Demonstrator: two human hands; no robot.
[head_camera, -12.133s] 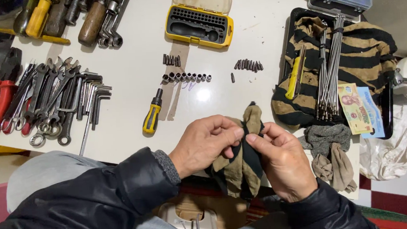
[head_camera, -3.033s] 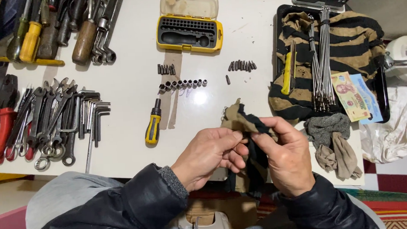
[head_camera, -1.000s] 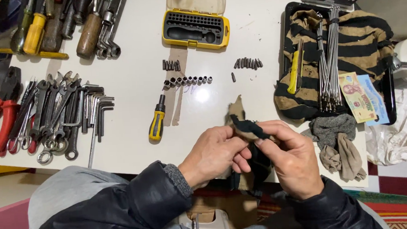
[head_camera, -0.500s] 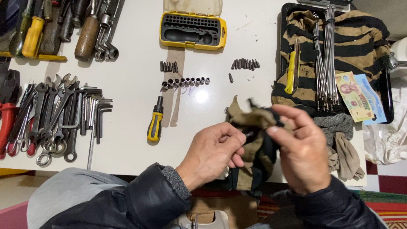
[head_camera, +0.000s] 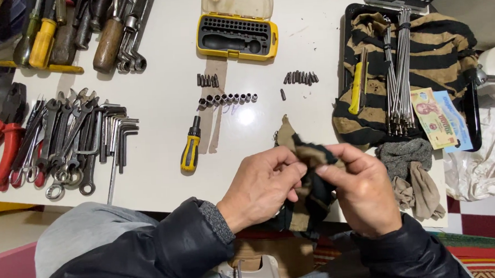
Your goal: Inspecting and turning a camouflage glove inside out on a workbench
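My left hand point(head_camera: 263, 185) and my right hand point(head_camera: 358, 190) meet over the near edge of the white table point(head_camera: 165, 170). Both pinch a tan and black striped rag point(head_camera: 304, 153) bunched between the fingertips. Its lower part hangs below the table edge between my wrists. Whatever small item the cloth may wrap is hidden by the fingers. A short yellow and black screwdriver handle point(head_camera: 190, 147) lies just left of my left hand.
Rows of small bits point(head_camera: 300, 78) and sockets point(head_camera: 227, 98) lie mid-table, below an open yellow bit case point(head_camera: 236, 35). Wrenches and hex keys point(head_camera: 80, 135) are piled left, red pliers point(head_camera: 0, 147) beyond. A black tray point(head_camera: 472, 123) right holds striped cloth, metal rods point(head_camera: 398, 77), banknotes.
My right hand has dropped back down and closed toward my left hand, bunching the rag tighter between the fingertips. Nothing on the table has moved.
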